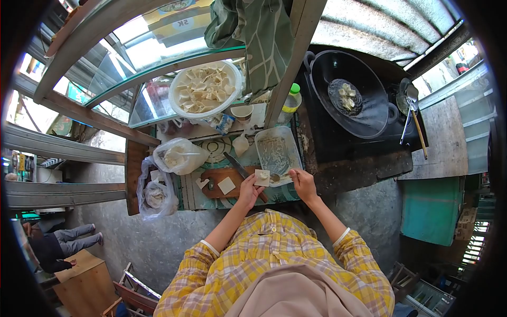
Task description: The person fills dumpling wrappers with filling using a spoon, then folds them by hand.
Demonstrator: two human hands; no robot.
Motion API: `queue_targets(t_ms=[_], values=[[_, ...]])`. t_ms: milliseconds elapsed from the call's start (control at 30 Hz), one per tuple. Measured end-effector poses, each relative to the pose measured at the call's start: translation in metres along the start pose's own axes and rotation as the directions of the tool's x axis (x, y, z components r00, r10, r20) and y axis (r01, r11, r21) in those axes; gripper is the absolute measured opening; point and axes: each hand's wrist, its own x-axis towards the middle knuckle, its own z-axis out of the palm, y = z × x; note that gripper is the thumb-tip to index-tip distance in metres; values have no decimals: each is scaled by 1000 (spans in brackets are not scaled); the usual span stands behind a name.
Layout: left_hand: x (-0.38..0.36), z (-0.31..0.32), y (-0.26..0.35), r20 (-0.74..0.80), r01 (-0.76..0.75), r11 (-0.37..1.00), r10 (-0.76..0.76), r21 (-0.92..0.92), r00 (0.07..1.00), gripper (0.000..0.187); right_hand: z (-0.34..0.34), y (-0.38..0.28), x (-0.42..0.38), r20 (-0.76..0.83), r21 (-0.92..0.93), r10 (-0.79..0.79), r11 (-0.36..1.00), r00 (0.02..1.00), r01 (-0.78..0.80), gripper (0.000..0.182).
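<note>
My left hand [248,192] is closed on the edge of a square dumpling wrapper [261,173], with a small dab of pale filling on it. My right hand [303,186] grips a metal spoon [275,178], its bowl beside the wrapper, over the near edge of a clear plastic tub [292,138]. Pale filling is smeared over the tub's inside. Left of my left hand lies a wooden cutting board [211,174] with another square wrapper [226,185] on it. A knife [235,165] rests across the board, partly hidden behind my left hand.
A white bowl [173,100] of folded dumplings stands at the back left. Plastic bags [182,157] sit left of the board. On the right, a black wok [369,90] holds several pieces in oil, with a ladle [411,94] beside it. A person [50,248] is at far left.
</note>
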Motion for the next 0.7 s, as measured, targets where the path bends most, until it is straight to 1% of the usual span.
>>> queue_targets(t_ms=[67, 167, 200, 300, 400, 467, 567, 700], values=[[-1, 2, 1, -15, -6, 1000, 5, -6, 1000, 27, -1, -1, 2, 45, 52, 56, 997, 997, -58, 22], [2, -2, -2, -15, -11, 1000, 11, -20, 1000, 27, -10, 3, 10, -4, 23, 33, 999, 999, -33, 20], [0, 0, -2, -21, -11, 1000, 11, -21, 1000, 27, -8, 7, 12, -34, 11, -41, 999, 999, 42, 18], [-1, 2, 1, -25, -14, 1000, 14, -4, 1000, 28, -5, 10, 11, 106, 106, 46, 993, 993, -57, 18], [2, -1, 0, -13, -13, 1000, 13, 24, 1000, 31, -4, 11, 13, 177, 114, -97, 990, 979, 78, 16], [3, -2, -1, -21, -11, 1000, 12, 24, 1000, 31, -12, 10, 19, 178, 88, -98, 993, 979, 83, 14], [1, -1, -2, -17, -29, 999, 29, -17, 999, 26, -21, 8, 21, 195, 44, -117, 993, 974, 111, 13], [0, 1, 0, -23, -21, 1000, 21, 1, 1000, 25, -20, 8, 14, 199, 8, -133, 991, 971, 134, 14]])
